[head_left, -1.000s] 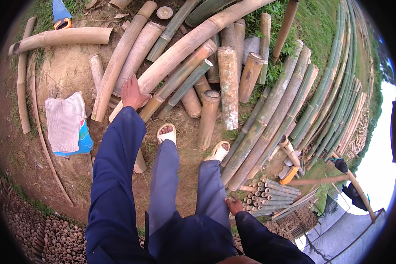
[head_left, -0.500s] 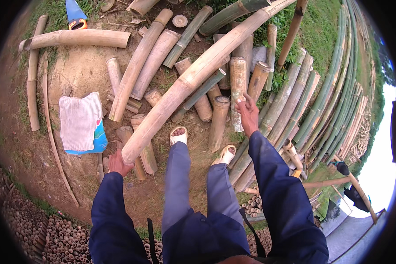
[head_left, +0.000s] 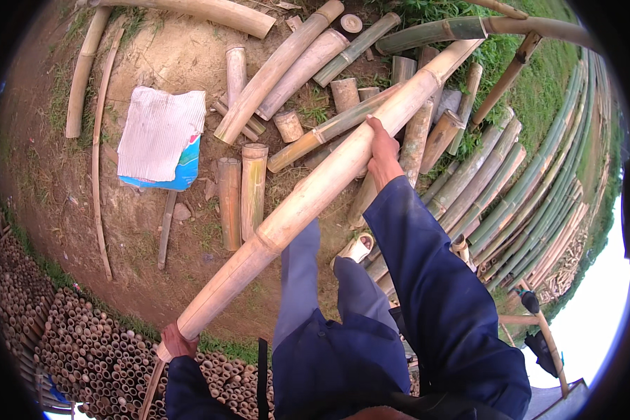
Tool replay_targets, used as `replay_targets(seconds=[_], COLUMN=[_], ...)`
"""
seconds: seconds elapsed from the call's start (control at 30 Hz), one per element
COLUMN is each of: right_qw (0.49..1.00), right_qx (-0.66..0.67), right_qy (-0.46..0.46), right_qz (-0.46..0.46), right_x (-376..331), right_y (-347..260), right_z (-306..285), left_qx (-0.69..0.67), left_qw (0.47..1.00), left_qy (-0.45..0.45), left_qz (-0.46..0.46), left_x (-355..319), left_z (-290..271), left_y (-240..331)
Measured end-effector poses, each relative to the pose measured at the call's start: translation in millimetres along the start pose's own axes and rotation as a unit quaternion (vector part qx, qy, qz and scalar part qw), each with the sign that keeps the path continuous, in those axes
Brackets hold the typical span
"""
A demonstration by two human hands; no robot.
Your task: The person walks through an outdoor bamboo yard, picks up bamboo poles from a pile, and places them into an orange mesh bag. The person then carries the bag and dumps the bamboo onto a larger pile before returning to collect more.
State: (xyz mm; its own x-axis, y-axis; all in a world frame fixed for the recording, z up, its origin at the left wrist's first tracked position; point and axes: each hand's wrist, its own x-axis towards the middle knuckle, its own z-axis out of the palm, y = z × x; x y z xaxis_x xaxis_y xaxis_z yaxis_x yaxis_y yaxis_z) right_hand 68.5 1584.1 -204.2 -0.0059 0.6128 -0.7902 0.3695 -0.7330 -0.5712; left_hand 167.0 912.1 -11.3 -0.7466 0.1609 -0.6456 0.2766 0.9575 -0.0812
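Observation:
A long, thick, pale bamboo pole (head_left: 315,199) slants across the view from lower left to upper right, held in both hands. My left hand (head_left: 179,341) is wrapped round its near end at the lower left. Farther up, my right hand (head_left: 383,150) grips the pole from its right side, thumb on top. The pole passes above my legs and hides one foot. Beneath it lie short cut bamboo pieces, among them a yellowish one (head_left: 253,189) and a brown one (head_left: 229,203) side by side.
A corrugated cardboard sheet (head_left: 159,133) lies on a blue packet (head_left: 183,171) at left. Long green bamboo poles (head_left: 539,189) run along the right. Stacked bamboo tubes (head_left: 98,343) fill the lower left. A slanted post (head_left: 507,80) stands at upper right.
The pole's near end has come back toward me, lower left, with my left hand. My right hand, free before, has closed on the pole. The view has shifted.

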Motion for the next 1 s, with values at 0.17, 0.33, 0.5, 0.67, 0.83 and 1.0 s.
replay_targets(seconds=[0.17, 0.33, 0.5, 0.67, 0.83, 1.0], right_qw=[0.994, 0.975, 0.968, 0.962, 0.959, 0.943], right_qx=[-0.001, 0.033, 0.041, 0.044, 0.034, 0.207], right_qy=[-0.104, -0.209, -0.237, -0.263, -0.276, -0.258], right_qz=[0.034, 0.073, 0.073, 0.051, 0.053, -0.021], right_x=[-58.9, -153.0, -258.8, -348.2, -389.1, -374.1], right_y=[49.7, 114.4, 174.5, 223.0, 254.7, 255.3], right_z=[-16.6, -21.1, -38.7, -98.1, -170.7, -239.0], left_qx=[0.049, -0.033, -0.713, -0.927, -0.882, -0.892], left_qw=[0.990, 0.820, 0.422, 0.210, 0.284, 0.295], left_qy=[0.087, 0.248, 0.328, 0.157, 0.220, 0.183], left_qz=[-0.100, -0.515, -0.454, -0.267, -0.304, -0.290], left_x=[-68.6, -137.8, -163.8, -158.9, -164.9, -161.8], left_z=[-3.4, 14.3, 54.5, 119.4, 134.5, 100.9], left_y=[-37.9, -54.9, 0.0, 18.9, 23.9, 82.2])
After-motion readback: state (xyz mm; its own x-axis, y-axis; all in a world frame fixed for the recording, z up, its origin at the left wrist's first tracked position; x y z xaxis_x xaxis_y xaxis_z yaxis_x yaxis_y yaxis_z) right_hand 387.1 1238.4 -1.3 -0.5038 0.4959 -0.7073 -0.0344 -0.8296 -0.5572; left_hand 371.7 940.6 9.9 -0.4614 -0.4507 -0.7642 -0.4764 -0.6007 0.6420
